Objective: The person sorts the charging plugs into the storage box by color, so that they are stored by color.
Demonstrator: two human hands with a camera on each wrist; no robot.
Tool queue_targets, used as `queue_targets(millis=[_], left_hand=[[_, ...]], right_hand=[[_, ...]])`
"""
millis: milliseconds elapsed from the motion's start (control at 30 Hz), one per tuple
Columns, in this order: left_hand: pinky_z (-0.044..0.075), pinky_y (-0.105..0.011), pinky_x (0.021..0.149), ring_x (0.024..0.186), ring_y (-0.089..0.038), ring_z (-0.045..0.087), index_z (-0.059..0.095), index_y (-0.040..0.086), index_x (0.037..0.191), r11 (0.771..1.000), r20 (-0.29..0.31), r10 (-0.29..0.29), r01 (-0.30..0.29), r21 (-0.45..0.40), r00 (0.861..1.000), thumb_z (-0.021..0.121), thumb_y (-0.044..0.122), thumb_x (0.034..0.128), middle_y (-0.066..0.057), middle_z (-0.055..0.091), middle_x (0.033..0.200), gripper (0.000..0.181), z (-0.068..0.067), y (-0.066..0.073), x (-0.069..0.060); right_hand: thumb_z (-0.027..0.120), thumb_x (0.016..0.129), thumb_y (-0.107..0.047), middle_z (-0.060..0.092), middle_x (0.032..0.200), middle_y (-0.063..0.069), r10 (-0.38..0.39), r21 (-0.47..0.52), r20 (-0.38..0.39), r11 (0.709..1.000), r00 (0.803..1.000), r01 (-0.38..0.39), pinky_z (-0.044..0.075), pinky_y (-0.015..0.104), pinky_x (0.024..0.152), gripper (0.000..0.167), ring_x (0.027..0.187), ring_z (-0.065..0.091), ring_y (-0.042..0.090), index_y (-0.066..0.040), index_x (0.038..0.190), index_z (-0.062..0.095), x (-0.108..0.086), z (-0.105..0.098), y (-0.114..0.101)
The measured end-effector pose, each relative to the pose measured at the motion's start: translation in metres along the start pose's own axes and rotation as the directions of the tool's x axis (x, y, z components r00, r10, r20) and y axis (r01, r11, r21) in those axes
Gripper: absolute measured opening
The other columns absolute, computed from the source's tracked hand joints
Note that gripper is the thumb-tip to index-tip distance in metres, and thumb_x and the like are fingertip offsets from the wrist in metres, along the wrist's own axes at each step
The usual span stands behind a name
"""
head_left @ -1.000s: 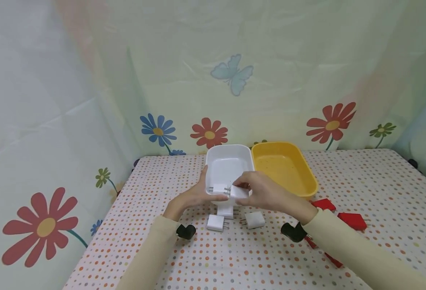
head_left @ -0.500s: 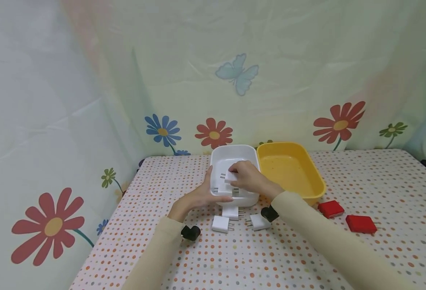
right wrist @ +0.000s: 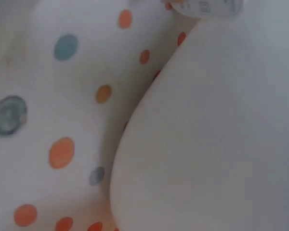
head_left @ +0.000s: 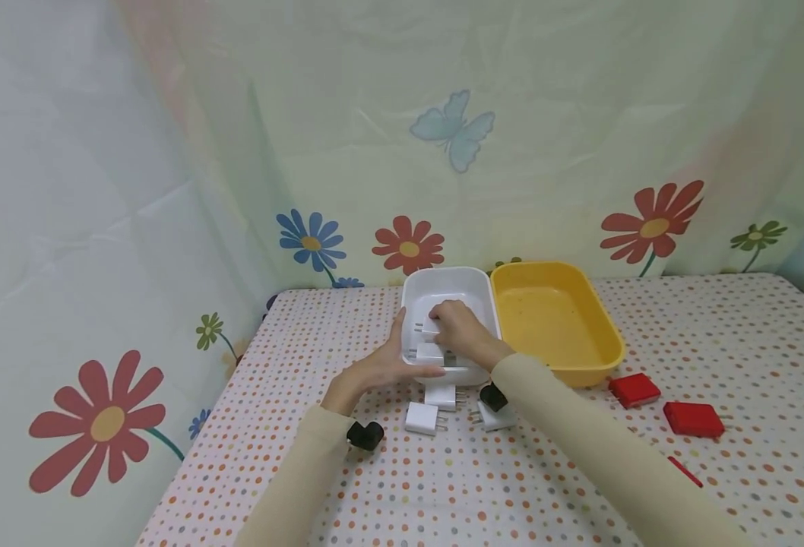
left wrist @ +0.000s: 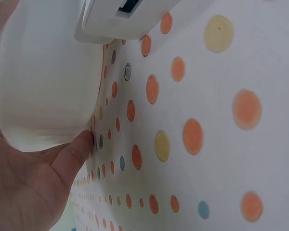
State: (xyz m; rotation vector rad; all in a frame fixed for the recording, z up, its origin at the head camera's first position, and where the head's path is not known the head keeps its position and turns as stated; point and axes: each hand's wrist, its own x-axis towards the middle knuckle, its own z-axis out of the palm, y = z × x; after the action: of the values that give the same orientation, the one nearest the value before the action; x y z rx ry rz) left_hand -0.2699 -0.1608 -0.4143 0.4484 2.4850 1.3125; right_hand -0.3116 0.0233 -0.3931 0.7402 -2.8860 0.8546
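My left hand [head_left: 378, 366] holds the near left corner of a white plastic tub [head_left: 453, 281], thumb across its front, fingers along its left side. The left wrist view shows this hand [left wrist: 33, 187] against the tub's wall [left wrist: 43, 82]. Inside the tub, the curled fingers of my right hand [head_left: 463, 332] hold a white charger plug [head_left: 429, 335], mostly covered by the hand. Another white charger [head_left: 430, 353] lies just in front of it in the tub. The right wrist view shows mainly the tub's outer wall [right wrist: 207, 134]; the right hand's fingers are hidden there.
In front of the tub lie white chargers [head_left: 421, 418], one [head_left: 496, 416] partly under the right wrist. A yellow tub [head_left: 546, 327] stands against the white one. Red chargers [head_left: 693, 419] lie to the right on the dotted tablecloth, one partly behind the right sleeve.
My right hand has carried a white charger from the tub's front edge farther back and down into the tub. My left hand has stayed at the tub's corner. The view has shifted slightly.
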Motion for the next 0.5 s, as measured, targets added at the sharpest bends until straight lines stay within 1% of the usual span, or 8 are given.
queue_targets(millis=[100, 233, 400, 500], left_hand=[[0.029, -0.055, 0.120, 0.146, -0.030, 0.038, -0.019, 0.023, 0.165, 1.000, -0.008, -0.018, 0.018, 0.002, 1.000, 0.085, 0.044, 0.0863, -0.013, 0.027, 0.168, 0.132, 0.000, 0.001, 0.000], [0.029, -0.055, 0.120, 0.148, -0.030, 0.037, -0.019, 0.025, 0.165, 0.999, -0.016, -0.048, 0.048, 0.007, 0.999, 0.085, 0.047, 0.0858, -0.014, 0.024, 0.169, 0.132, -0.001, 0.000, 0.000], [0.028, -0.055, 0.121, 0.149, -0.031, 0.034, -0.019, 0.024, 0.165, 0.999, -0.005, -0.053, 0.053, 0.010, 0.999, 0.085, 0.046, 0.0857, -0.016, 0.021, 0.170, 0.133, 0.000, 0.001, -0.001], [0.028, -0.055, 0.121, 0.149, -0.032, 0.035, -0.019, 0.023, 0.165, 0.998, -0.010, -0.061, 0.061, 0.012, 0.998, 0.085, 0.047, 0.0855, -0.017, 0.020, 0.170, 0.134, 0.001, 0.000, -0.001]], right_hand=[[0.077, 0.089, 0.008, 0.070, 0.123, 0.026, 0.008, 0.022, -0.005, 1.000, 1.000, -0.008, 0.050, 0.048, 0.106, 0.036, 0.116, 0.065, 0.037, 0.015, 0.123, 0.068, 0.003, 0.003, 0.001], [0.075, 0.090, 0.008, 0.070, 0.122, 0.026, 0.006, 0.022, 0.012, 1.000, 1.000, -0.007, 0.051, 0.048, 0.105, 0.033, 0.115, 0.065, 0.037, 0.015, 0.122, 0.068, 0.008, 0.006, -0.001], [0.073, 0.090, 0.010, 0.071, 0.120, 0.026, 0.038, -0.006, 0.065, 0.999, 0.997, -0.037, 0.053, 0.046, 0.102, 0.031, 0.112, 0.066, 0.036, 0.014, 0.120, 0.069, 0.011, 0.010, -0.002], [0.072, 0.089, 0.011, 0.071, 0.119, 0.026, 0.058, -0.014, 0.072, 0.998, 0.996, -0.057, 0.053, 0.046, 0.101, 0.030, 0.110, 0.066, 0.035, 0.014, 0.119, 0.069, 0.011, 0.012, -0.003]])
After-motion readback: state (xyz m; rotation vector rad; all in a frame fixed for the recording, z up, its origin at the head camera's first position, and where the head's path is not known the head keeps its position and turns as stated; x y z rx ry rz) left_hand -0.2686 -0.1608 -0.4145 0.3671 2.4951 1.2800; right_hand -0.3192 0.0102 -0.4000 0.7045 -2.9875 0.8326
